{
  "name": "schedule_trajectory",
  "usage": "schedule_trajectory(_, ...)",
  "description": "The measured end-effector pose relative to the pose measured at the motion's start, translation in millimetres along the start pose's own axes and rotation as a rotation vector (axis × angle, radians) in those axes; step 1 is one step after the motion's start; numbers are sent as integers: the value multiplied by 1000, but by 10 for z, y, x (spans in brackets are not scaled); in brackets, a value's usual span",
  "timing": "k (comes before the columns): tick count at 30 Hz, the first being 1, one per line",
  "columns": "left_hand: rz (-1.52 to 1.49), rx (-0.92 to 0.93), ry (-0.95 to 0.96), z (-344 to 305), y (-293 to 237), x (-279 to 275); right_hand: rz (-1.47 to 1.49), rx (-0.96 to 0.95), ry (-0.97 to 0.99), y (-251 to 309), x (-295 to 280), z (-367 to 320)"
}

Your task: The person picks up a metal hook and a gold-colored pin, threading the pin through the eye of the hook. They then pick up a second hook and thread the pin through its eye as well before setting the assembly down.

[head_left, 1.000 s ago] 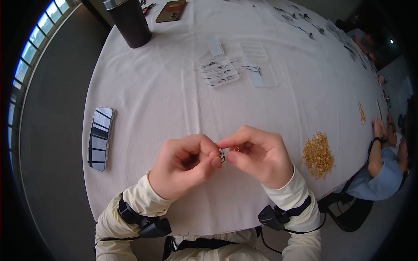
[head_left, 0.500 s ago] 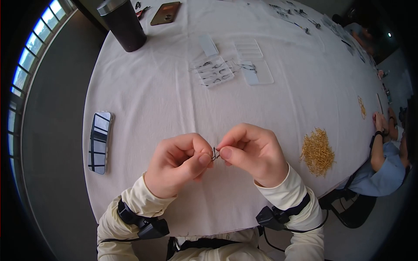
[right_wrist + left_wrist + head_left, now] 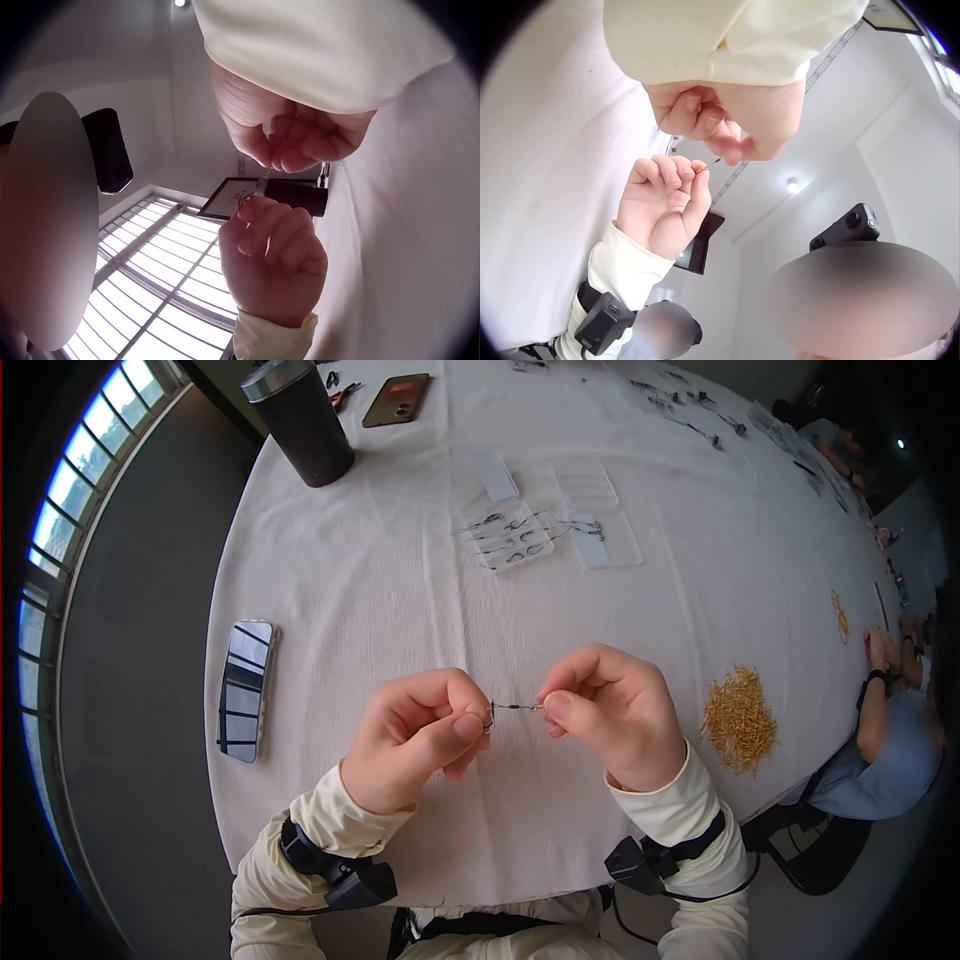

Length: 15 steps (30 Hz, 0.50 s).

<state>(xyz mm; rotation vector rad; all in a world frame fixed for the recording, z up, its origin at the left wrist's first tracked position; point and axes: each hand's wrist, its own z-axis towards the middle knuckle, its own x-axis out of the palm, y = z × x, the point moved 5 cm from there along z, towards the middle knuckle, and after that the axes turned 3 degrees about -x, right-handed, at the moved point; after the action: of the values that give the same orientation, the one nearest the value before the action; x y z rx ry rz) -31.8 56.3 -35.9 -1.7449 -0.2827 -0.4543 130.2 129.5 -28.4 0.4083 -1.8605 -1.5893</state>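
Above the tablecloth, a small dark hook (image 3: pixel 489 718) sits between the thumb and forefinger of my left hand (image 3: pixel 415 740). A thin dark link like a swivel (image 3: pixel 514 707) stretches level from it toward my right hand (image 3: pixel 615 720). That hand pinches the link's far end, where a tiny gold-coloured piece (image 3: pixel 539 708) shows at the fingertips. In the left wrist view the gold bit (image 3: pixel 702 169) peeks out between the right thumb and forefinger. The hook's lower part is partly hidden by the left fingers.
A pile of gold-coloured small pieces (image 3: pixel 740 720) lies to the right. Ahead are a clear compartment box (image 3: pixel 512 540) with several hooks and an open clear case (image 3: pixel 622 540). A phone (image 3: pixel 246 692) lies left; a dark tumbler (image 3: pixel 308 435) stands far left. Another person's arm (image 3: pixel 875 705) rests at the right edge.
My hands were close together at the hook; the right has since drawn away to the right, and the link now shows stretched between them. The left keeps its pinch.
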Motion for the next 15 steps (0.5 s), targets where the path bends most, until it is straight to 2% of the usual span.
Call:
schedule_trajectory(2, 47, 15, -34, 4, -23, -14, 5, -31, -24, 33, -25, 2)
schedule_trajectory(5, 73, 2, 52, 3, -40, -20, 9, -77, -78, 124, -59, -10)
schedule_trajectory(7, 255, -31, 44, 5, -68, 14, 5, -92, -106, 173, -86, -22)
schedule_trajectory(8, 251, -27, 43, 12, -87, 15, 16, -99, -107, 192, -99, -28)
schedule_trajectory(10, 491, -120, 69, 20, -57, 13, 23, -101, -103, 215, -112, -36)
schedule_trajectory(11, 485, -117, 65, 20, -52, 32, 23, -102, -99, 220, -113, -40)
schedule_trajectory(14, 573, -4, -64, 54, -70, 88, 30, -89, -85, 219, -85, -52)
schedule_trajectory(15, 635, 171, -92, 66, -129, 130, 41, -82, -77, 212, -66, -50)
